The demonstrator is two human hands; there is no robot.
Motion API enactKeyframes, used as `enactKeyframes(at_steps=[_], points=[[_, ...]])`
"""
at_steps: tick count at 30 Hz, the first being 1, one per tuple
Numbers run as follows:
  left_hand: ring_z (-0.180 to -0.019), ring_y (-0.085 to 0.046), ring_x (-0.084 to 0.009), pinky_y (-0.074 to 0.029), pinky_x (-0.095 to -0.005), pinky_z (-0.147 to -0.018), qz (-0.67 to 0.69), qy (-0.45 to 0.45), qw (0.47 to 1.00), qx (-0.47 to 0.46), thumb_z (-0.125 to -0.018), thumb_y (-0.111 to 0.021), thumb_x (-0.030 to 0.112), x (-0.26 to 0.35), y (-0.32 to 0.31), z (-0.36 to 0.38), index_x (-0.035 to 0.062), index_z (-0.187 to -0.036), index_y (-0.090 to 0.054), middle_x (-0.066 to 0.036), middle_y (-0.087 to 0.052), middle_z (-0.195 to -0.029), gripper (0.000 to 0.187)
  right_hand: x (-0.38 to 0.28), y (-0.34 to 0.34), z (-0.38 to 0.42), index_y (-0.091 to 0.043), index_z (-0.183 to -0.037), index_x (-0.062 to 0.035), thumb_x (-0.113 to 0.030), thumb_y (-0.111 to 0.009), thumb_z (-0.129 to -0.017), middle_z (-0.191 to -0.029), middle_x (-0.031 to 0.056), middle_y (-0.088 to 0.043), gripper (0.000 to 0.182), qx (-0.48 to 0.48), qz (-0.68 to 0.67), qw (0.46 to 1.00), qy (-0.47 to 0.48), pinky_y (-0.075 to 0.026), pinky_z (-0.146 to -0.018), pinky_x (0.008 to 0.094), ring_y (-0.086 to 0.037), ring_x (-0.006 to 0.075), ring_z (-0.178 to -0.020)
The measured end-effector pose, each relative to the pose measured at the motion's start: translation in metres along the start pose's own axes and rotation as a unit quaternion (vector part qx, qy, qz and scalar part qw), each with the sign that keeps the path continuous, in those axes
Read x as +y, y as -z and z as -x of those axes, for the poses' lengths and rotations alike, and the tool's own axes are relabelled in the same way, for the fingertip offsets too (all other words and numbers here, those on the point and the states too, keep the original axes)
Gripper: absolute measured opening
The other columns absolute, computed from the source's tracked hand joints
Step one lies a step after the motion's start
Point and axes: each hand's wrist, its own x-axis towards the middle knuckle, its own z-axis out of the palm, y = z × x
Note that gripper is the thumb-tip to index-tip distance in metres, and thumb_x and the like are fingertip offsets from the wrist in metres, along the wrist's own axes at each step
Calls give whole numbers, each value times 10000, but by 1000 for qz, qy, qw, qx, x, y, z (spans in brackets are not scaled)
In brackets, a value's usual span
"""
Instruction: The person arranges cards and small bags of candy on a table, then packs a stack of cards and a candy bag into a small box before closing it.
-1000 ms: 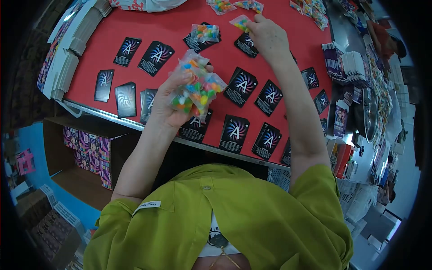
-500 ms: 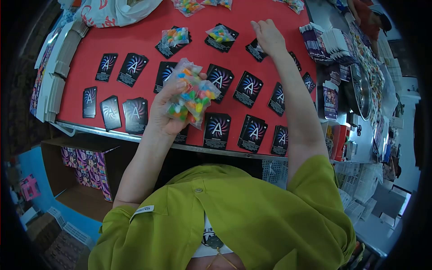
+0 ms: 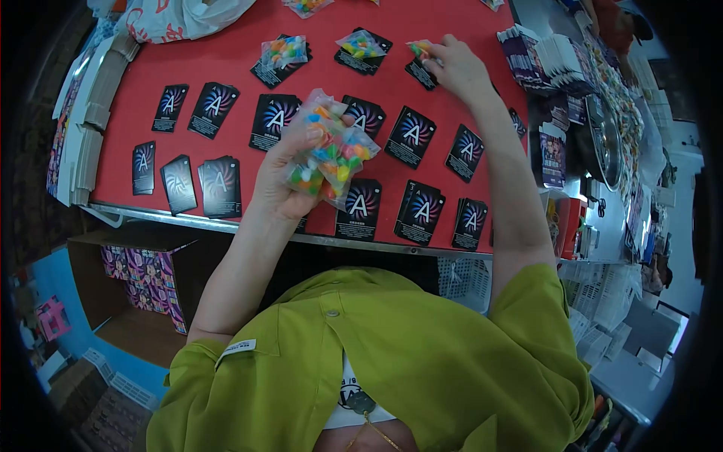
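Observation:
My left hand [image 3: 290, 173] holds several clear bags of colourful candy [image 3: 331, 151] above the near part of the red table [image 3: 301, 71]. Farther away, my right hand [image 3: 458, 66] has its fingers on a small candy bag [image 3: 422, 50], which lies at the top of a black card stack [image 3: 420, 74]. To its left, one candy bag [image 3: 361, 45] rests on cards, and another candy bag [image 3: 285, 51] does too. Black card stacks with a bright letter A, such as this one [image 3: 411, 135], stand in rows around my hands.
A white plastic bag [image 3: 181, 19] is at the far left. White stacks [image 3: 90, 113] line the left edge. Purple packets [image 3: 520, 60] and a metal bowl [image 3: 606, 143] are on the right. An open carton [image 3: 135, 335] is below the table. Part of another person [image 3: 614, 26] shows at top right.
A candy bag now shows under my right hand's fingers at the far card stack, where none was visible before. The view has shifted slightly; my left hand still holds its bags.

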Motion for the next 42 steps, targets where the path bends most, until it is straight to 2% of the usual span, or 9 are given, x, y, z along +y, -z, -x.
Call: enactKeyframes(at_steps=[6,12,16,18,20,34,38,40,42], points=[[-1007,-577,-287,-535,-475,-815,-17,-5,1000,-2,-726,-696,115,-6,-6,-7,57,-1229,-440,-125,-549,-1101,567,15,15,10,-573,-1066,-81,-292,-531,-894,-951,80,-537,275,36,196,980,-26,-510,-750,412,-568,288,-959],[-1049,-569,-291,-546,-427,-817,-22,15,1000,3,-785,-659,166,-28,-12,-28,38,-1236,-437,-154,-539,-1155,518,27,-14,49,-475,-1283,-92,-435,-398,-952,-1253,146,-507,483,-29,123,982,-143,-439,-894,478,-523,336,-1102],[-1023,-589,-291,-523,-434,-862,14,71,997,25,-804,-640,184,-40,-14,-39,10,-1200,-472,-149,-564,-1129,463,8,28,62,-471,-1298,-53,-454,-420,-949,-1274,172,-503,534,126,117,978,-120,-418,-919,480,-510,334,-1138],[-995,-604,-286,-524,-436,-851,0,77,997,-20,-812,-629,179,-49,-14,-47,4,-1183,-485,-145,-579,-1097,434,-38,61,71,-520,-1244,-24,-405,-472,-943,-1191,179,-556,488,33,-411,909,-58,-430,-928,422,-539,272,-1124],[-986,-607,-282,-525,-432,-846,-18,104,994,-7,-813,-627,174,-52,-23,-43,3,-1177,-489,-141,-582,-1081,425,-67,57,86,-557,-1194,-7,-279,-559,-919,-1069,138,-619,387,-108,-574,809,-69,-472,-885,329,-588,189,-1046],[-1020,-594,-289,-487,-442,-911,-28,205,975,-80,-782,-632,117,-73,-41,-47,-32,-1170,-482,-185,-587,-1098,442,-38,55,118,-605,-993,-29,-1,-667,-812,-880,49,-636,193,106,-733,650,-171,-531,-702,212,-627,116,-807],[-1054,-575,-315,-517,-435,-841,-32,181,981,-66,-786,-638,197,-77,-31,-50,-4,-1192,-480,-220,-550,-1168,480,-7,48,128,-588,-1017,-30,-36,-664,-819,-869,62,-640,213,176,-644,698,-260,-529,-703,265,-632,148,-795],[-1063,-565,-319,-549,-420,-772,-32,180,981,-69,-784,-646,256,-76,-29,-49,27,-1188,-492,-220,-532,-1190,489,2,28,141,-579,-1037,-18,-99,-658,-824,-908,92,-633,241,22,-342,897,-278,-517,-718,322,-629,185,-811],[-1050,-582,-326,-483,-467,-912,22,186,979,-82,-805,-618,159,-71,-30,-48,-5,-1184,-480,-223,-576,-1123,435,-1,13,150,-588,-1024,-8,-178,-665,-816,-972,115,-614,279,72,-158,958,-227,-502,-714,349,-620,220,-828]])
